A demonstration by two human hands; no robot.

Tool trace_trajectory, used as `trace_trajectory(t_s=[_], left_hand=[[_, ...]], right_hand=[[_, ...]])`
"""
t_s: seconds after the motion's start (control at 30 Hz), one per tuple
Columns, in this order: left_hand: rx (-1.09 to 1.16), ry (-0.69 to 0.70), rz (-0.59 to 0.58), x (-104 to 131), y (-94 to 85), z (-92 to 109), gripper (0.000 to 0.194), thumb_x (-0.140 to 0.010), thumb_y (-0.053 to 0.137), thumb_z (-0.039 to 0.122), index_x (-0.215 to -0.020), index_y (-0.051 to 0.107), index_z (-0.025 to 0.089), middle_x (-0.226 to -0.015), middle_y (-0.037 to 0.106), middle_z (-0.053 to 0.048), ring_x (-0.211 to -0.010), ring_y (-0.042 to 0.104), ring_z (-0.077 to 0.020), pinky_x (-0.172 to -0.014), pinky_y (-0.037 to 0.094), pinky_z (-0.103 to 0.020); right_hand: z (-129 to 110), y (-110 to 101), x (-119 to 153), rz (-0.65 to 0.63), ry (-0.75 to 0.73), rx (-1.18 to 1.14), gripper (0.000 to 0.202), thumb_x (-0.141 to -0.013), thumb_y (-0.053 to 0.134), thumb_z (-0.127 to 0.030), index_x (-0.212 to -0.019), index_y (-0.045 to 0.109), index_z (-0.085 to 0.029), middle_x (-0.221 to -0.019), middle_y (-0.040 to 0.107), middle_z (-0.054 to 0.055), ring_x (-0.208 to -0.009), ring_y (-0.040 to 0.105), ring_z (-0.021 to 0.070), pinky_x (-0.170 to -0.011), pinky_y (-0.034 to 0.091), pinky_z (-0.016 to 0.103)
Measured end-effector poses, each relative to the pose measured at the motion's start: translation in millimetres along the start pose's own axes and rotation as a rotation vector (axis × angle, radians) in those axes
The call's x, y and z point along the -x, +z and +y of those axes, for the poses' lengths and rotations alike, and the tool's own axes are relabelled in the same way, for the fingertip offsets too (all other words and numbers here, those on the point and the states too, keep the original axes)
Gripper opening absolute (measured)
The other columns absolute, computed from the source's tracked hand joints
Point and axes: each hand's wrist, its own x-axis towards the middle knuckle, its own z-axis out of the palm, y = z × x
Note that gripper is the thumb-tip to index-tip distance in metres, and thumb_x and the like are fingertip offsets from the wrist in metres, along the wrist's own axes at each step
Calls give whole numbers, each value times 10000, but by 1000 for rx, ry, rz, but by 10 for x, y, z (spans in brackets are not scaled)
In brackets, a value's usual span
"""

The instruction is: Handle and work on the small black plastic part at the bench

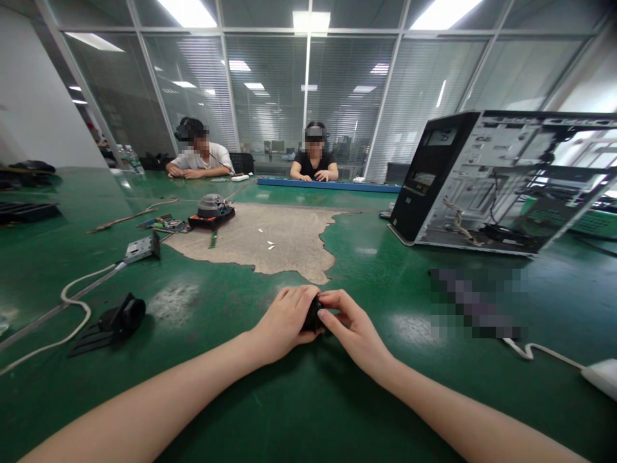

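My left hand (289, 315) is wrapped round a small black part (312, 315), just above the green tabletop (308, 392). Pinched at the part's right side are the thumb and fingertips of my right hand (349, 325). My fingers cover most of the part, so its kind does not show. Off to the left, apart from both hands, lies a black plastic piece (116, 321) with a round end and flat prongs.
An open computer case (463, 186) stands at the right. Beyond my hands a bare beige patch (289, 241) carries a heatsink fan (212, 209); a metal box (142, 247) and a white cable (72, 296) lie left. Two people sit across the table.
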Motion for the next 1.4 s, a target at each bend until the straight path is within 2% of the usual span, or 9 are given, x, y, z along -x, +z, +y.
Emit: trace_trajectory(t_s=[0.27, 0.37, 0.57, 0.67, 0.8, 0.93, 1.13, 1.3, 1.4], left_hand=[[-7, -19, -23, -7, -1, 1, 545, -683, 618, 202, -1132, 310, 180, -1084, 499, -81, -996, 480, -235, -838, 372, -376], [-7, -17, -21, -2, -3, -4, 560, -682, 609, 194, -1147, 298, 189, -1108, 493, -84, -1013, 473, -239, -846, 367, -385], [2, -12, -6, 0, -2, -4, 562, -679, 605, 191, -1146, 293, 193, -1112, 494, -84, -1011, 476, -241, -847, 369, -388], [9, -14, 1, -4, -1, -1, 549, -682, 600, 193, -1139, 296, 197, -1105, 496, -82, -1012, 478, -243, -845, 370, -392], [21, -30, -8, -7, -12, 6, 528, -682, 593, 191, -1125, 307, 203, -1079, 503, -75, -991, 490, -242, -830, 379, -393], [15, -30, -18, -5, -17, 4, 539, -676, 598, 182, -1129, 306, 198, -1090, 502, -79, -996, 483, -240, -836, 374, -393], [-2, -11, 8, 3, 15, -17, 552, -677, 608, 207, -1135, 300, 197, -1103, 499, -79, -1004, 480, -239, -838, 376, -383], [-1, -19, 15, -4, 20, -11, 551, -680, 605, 211, -1136, 297, 204, -1094, 500, -77, -998, 485, -243, -827, 380, -387], [6, -28, 1, -9, 8, -1, 517, -686, 602, 215, -1116, 315, 200, -1066, 507, -73, -983, 490, -241, -824, 383, -384]], right_hand=[[33, 13, -44, -55, 135, -84, 218, -786, 518, -253, -993, 474, -205, -967, 548, 39, -861, 568, 158, -705, 503, 299], [1, 11, -26, -64, 114, -42, 192, -781, 523, -243, -965, 493, -201, -953, 556, 38, -864, 566, 164, -707, 496, 295], [16, 12, 2, 11, 3, 40, 129, -786, 521, -247, -911, 516, -217, -975, 512, 37, -903, 536, 170, -666, 494, 258], [43, 20, -8, -3, 23, 5, 132, -784, 523, -251, -911, 498, -221, -958, 517, 31, -914, 540, 172, -653, 500, 255], [43, 26, -16, -28, 72, -43, 208, -786, 521, -241, -984, 458, -225, -997, 531, 35, -922, 556, 167, -724, 502, 295], [1, 21, -8, -41, 72, 17, 262, -776, 526, -216, -1033, 473, -215, -994, 549, 47, -915, 562, 177, -746, 496, 316], [-8, 13, -10, 11, -16, 28, 130, -784, 516, -235, -910, 544, -217, -982, 535, 39, -926, 544, 178, -724, 507, 292], [42, 26, -23, -11, 43, -87, 131, -774, 542, -251, -896, 507, -219, -950, 541, 26, -940, 555, 174, -722, 519, 285], [40, 27, -33, -27, 99, -100, 215, -769, 548, -242, -972, 477, -222, -981, 550, 32, -945, 563, 170, -777, 502, 311]])
